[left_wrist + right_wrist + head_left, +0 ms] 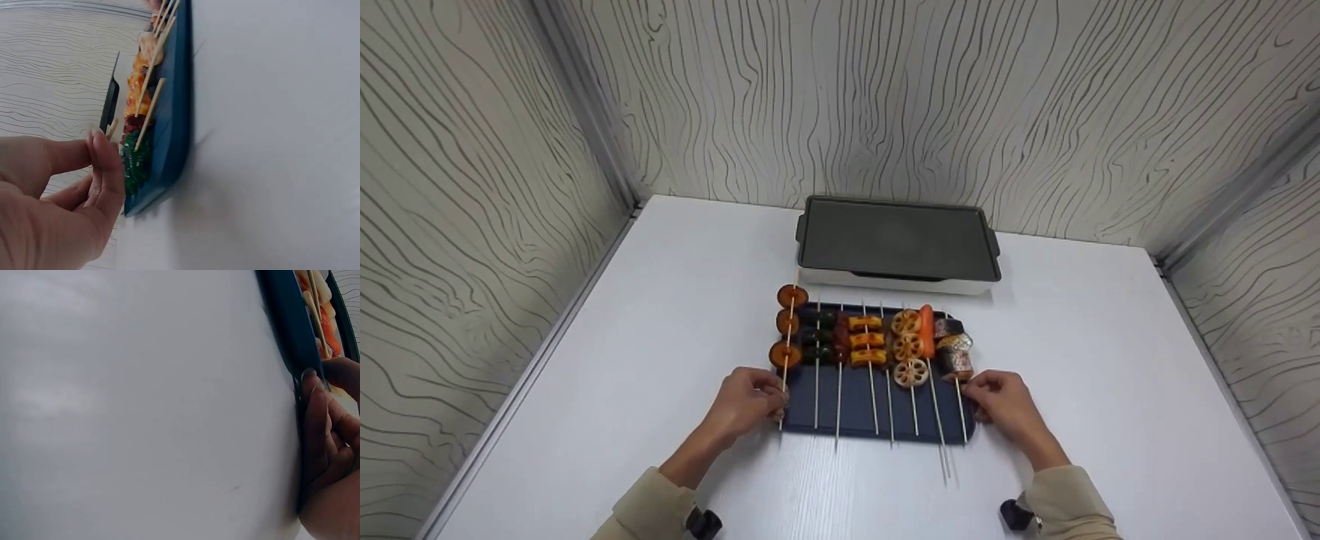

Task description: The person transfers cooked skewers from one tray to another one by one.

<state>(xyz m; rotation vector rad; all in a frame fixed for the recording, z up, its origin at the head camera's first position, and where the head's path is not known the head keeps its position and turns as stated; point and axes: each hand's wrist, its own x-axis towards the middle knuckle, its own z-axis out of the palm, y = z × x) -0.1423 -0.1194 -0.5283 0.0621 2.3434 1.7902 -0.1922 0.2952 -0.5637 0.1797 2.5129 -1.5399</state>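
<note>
A dark blue tray [855, 409] lies on the white table, bearing several food skewers. My left hand [746, 401] pinches the stick of a skewer of round brown-orange slices [785, 355] at the tray's left edge. In the left wrist view, a bit of that stick [112, 129] shows by the thumb. At the opposite edge, my right hand [1003, 401] grips the tray's rim [304, 343], thumb over the top and fingers against the side. Closest to that hand is a skewer of dark, silvery chunks [956, 361]. Lotus-root slices [911, 373] and dark green pieces [817, 336] sit between.
Behind the tray stands a flat dark griddle [896, 240] on a white base, with handles at both sides. Patterned panels [885, 97] wall in the white table [1110, 360] at the back and sides. Several stick ends overhang the tray's front edge.
</note>
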